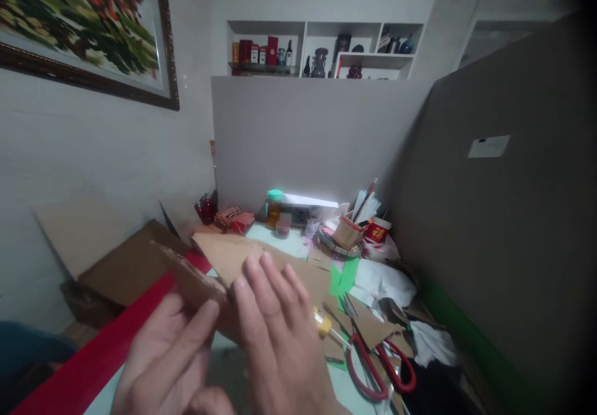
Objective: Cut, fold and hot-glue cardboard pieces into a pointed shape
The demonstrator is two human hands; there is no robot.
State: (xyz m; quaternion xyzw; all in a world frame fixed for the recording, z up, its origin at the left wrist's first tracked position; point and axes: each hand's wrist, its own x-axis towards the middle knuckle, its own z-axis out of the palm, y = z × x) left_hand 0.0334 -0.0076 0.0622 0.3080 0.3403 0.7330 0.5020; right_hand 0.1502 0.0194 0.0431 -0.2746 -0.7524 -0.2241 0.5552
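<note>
A bent piece of brown cardboard is in front of me, with one flap tilted up at its left side. My left hand grips that raised flap from below, its index finger along the near face. My right hand lies on the cardboard near the fold, fingers stretched out and flat; its thumb is hard to make out. Just right of it, a yellow-handled screwdriver is partly covered by the hand. Scissors with red handles lie farther right, their blades toward the back.
A cardboard box stands open at the left, beside a red strip. Paper scraps and green tape clutter the right side. Farther back are a pen holder, a jar with a green lid and a grey panel.
</note>
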